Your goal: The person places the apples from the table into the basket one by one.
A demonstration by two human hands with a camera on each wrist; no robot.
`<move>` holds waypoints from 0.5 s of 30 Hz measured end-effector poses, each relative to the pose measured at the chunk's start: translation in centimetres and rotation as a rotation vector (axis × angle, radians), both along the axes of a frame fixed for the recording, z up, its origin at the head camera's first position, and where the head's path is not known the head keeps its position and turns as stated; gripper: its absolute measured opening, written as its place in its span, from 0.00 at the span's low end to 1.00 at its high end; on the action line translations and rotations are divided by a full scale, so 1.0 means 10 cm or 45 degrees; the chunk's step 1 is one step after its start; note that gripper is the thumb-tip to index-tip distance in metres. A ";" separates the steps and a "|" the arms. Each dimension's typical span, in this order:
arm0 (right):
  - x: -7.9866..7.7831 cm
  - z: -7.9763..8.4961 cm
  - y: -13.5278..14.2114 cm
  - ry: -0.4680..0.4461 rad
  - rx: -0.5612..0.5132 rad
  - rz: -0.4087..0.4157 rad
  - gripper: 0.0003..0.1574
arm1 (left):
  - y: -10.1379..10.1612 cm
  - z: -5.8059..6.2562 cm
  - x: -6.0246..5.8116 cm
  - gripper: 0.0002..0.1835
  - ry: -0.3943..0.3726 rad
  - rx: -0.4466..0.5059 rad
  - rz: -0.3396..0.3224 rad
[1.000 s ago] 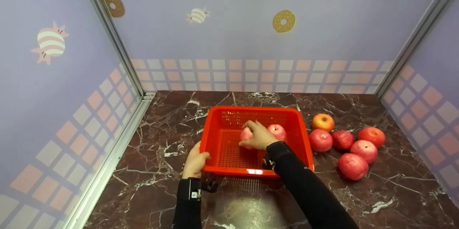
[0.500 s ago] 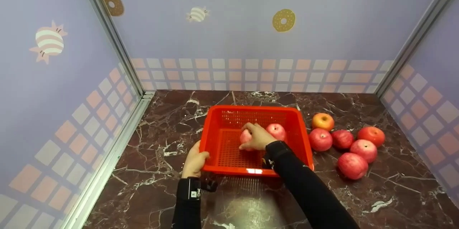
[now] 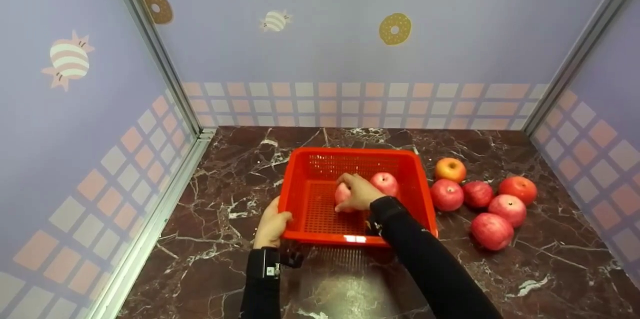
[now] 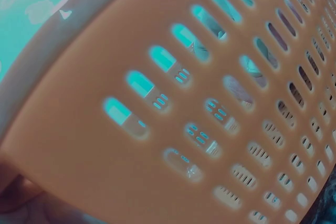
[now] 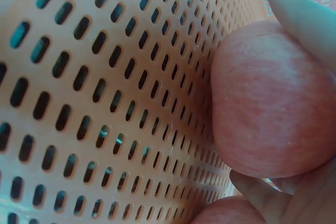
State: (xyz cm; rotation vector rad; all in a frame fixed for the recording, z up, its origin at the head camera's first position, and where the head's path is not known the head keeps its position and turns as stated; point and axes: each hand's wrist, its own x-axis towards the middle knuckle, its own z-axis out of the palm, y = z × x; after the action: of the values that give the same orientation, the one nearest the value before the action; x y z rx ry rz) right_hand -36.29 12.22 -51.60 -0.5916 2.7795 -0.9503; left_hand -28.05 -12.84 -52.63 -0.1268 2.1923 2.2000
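Observation:
A red plastic basket (image 3: 320, 239) with slotted walls stands on the dark marbled surface. My left hand (image 3: 270, 226) grips its left rim, thumb over the edge. The left wrist view is filled by the slotted basket wall (image 4: 79, 129). Inside the basket, my right hand (image 3: 361, 193) holds a pinkish-red apple (image 3: 342, 194) near the middle of the floor. In the right wrist view, fingers and thumb lie on both sides of that apple (image 5: 273, 103), close to the basket floor. A second apple (image 3: 385, 183) sits behind and right of the hand in the basket.
Several apples lie right of the basket: an orange-yellow one (image 3: 450, 170) at the back, a red one (image 3: 447, 195) right beside the basket wall, and a large one (image 3: 492, 231) nearest the front. Patterned panels (image 3: 320, 49) enclose the surface at the back and both sides.
My right hand has shifted slightly lower and toward me with the apple in its grip. The left hand and the basket have hardly moved.

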 end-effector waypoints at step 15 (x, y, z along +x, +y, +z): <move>0.01 0.01 -0.01 0.007 0.008 0.009 0.37 | 0.01 0.01 0.00 0.41 -0.014 0.048 -0.014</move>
State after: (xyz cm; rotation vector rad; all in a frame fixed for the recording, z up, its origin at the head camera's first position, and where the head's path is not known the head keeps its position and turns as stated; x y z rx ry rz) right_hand -36.23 12.17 -51.50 -0.6041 2.7824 -0.9399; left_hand -28.04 -12.77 -52.55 -0.1246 2.1395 2.2277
